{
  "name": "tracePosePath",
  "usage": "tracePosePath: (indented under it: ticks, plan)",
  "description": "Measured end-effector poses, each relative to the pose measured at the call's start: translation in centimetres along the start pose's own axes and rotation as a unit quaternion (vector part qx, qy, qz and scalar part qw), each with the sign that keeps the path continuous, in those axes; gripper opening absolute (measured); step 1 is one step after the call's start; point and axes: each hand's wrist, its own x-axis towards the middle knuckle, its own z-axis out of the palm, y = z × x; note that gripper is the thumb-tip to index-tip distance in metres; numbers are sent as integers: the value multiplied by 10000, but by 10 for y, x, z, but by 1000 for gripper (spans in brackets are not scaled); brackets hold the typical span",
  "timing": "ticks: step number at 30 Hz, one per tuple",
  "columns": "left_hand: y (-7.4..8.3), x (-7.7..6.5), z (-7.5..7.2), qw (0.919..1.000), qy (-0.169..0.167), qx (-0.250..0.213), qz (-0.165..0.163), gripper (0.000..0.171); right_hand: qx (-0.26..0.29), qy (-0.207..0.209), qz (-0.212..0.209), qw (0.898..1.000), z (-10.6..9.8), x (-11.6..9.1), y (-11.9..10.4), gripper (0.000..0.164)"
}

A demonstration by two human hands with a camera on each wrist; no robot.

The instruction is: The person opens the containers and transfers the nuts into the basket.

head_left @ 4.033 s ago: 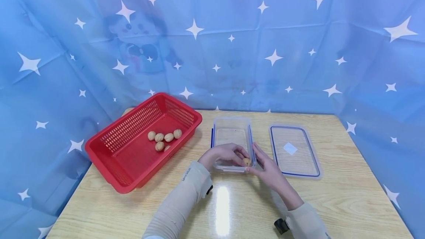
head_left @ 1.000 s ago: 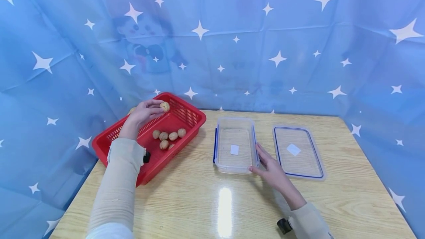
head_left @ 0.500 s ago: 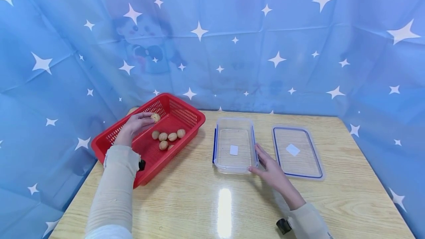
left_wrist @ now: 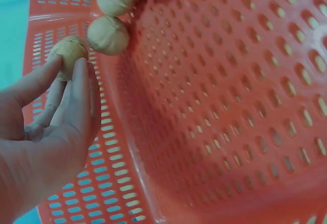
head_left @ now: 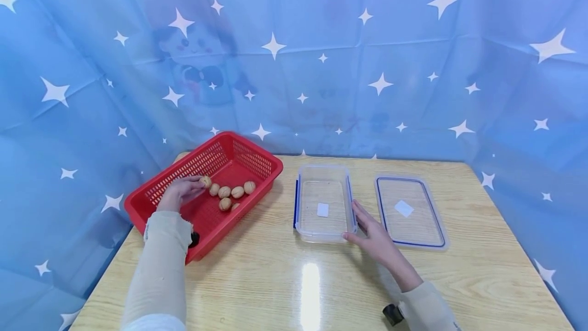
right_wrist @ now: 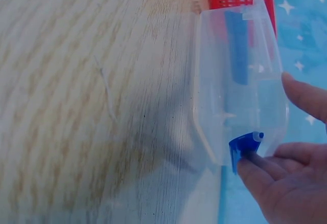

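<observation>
My left hand (head_left: 179, 191) reaches into the red plastic basket (head_left: 202, 216) and pinches a walnut (head_left: 205, 182) between thumb and fingertips. In the left wrist view this walnut (left_wrist: 70, 55) is close beside another loose walnut (left_wrist: 108, 36). Several more walnuts (head_left: 237, 192) lie on the basket floor to the right of the hand. At the clear rectangular container (head_left: 337, 208), my right hand (head_left: 376, 236) rests against the near right corner, thumb at the front, fairly straight fingers along the side. In the right wrist view, fingertips touch the container's blue latch (right_wrist: 245, 147).
A clear lid (head_left: 420, 223) with a blue seal and white label lies flat to the container's right. Another white label (head_left: 323, 210) shows at the container's bottom. Behind the wooden table (head_left: 248, 280) hangs a blue star-patterned curtain (head_left: 321, 101).
Four seconds ago the left hand was in the container with a walnut. Over the last second it has lowered a walnut from above the basket towards its floor. The right hand has stayed put.
</observation>
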Motion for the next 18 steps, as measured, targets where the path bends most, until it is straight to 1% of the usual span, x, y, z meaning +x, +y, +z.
tracePosePath:
  ticks: [2, 4, 5, 6, 7, 8, 9, 10, 12, 13, 14, 15, 16, 17, 18]
  plan:
    - [-3, -2, 0, 9999, 63, -56, 69, 52, 17, 6, 3, 10000, 0, 0, 0, 83]
    - [-6, -5, 0, 9998, 27, -156, 157, 56, 35, 8, 4, 10000, 0, 0, 1, 83]
    - [-7, -7, 0, 9996, 44, -262, 135, 58, 55, 6, -5, 10000, 0, 0, 1, 83]
    - [-9, -10, 1, 9991, 21, -366, 194, 59, 79, 11, -23, 10000, 1, 1, 2, 83]
    - [-12, -12, 0, 9989, -70, -293, 347, 61, 100, 21, -34, 9999, 1, 1, 3, 83]
    - [-15, -14, -1, 9984, -123, -332, 449, 63, 125, 31, -42, 9999, 2, 1, 3, 83]
    - [-15, -22, 0, 9977, -133, -371, 560, 60, 137, 34, -56, 9999, 2, 1, 4, 83]
    - [-16, -25, 0, 9970, -166, -369, 660, 57, 150, 37, -70, 9999, 2, 1, 4, 83]
    - [-21, -27, -2, 9943, -281, -295, 986, 47, 123, 54, -78, 9999, 2, 1, 4, 83]
    - [-22, -26, -2, 9937, -293, -217, 1056, 45, 99, 52, -63, 9999, 2, 1, 4, 83]
    - [-22, -26, -1, 9943, -228, -291, 999, 44, 64, 43, -53, 10000, 2, 1, 3, 84]
    - [-21, -25, -1, 9946, -216, -216, 992, 42, 19, 35, -49, 10000, 1, 0, 3, 84]
    - [-22, -19, -2, 9955, -213, -138, 909, 46, -32, 33, -52, 10000, 1, 0, 2, 84]
    - [-21, -15, -2, 9962, -192, 39, 843, 49, -105, 36, -66, 9999, 0, 0, 2, 83]
    - [-18, -12, -2, 9973, -133, 187, 699, 53, -173, 31, -90, 9998, -2, 0, 2, 83]
